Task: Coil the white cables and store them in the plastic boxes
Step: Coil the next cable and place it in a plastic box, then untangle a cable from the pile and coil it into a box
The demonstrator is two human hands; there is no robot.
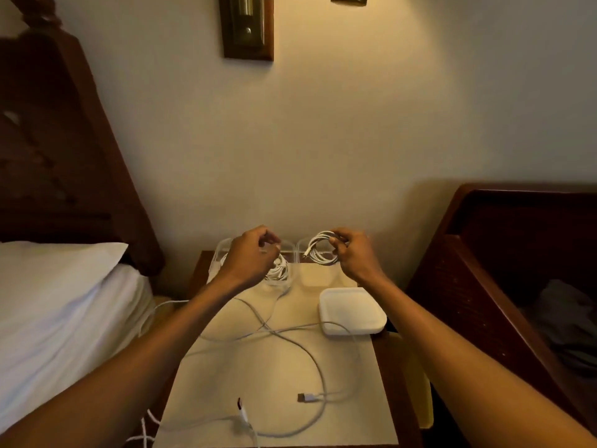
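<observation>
My right hand [352, 253] grips a small coiled white cable [318, 250] above the right clear plastic box [310, 279] at the back of the nightstand. My left hand [250, 257] hovers over the left clear plastic box [223, 250] with its fingers curled; whether they pinch anything is hidden. A coiled white cable [277, 270] lies in that left box. Loose white cables [290, 344] sprawl uncoiled across the tabletop, one ending in a USB plug [307, 397].
A white plastic lid [352, 313] lies on the nightstand [274, 425] to the right of the boxes. A bed with a white pillow [64, 302] is on the left, a dark wooden chest [517, 270] on the right. More cable hangs off the table's left front edge.
</observation>
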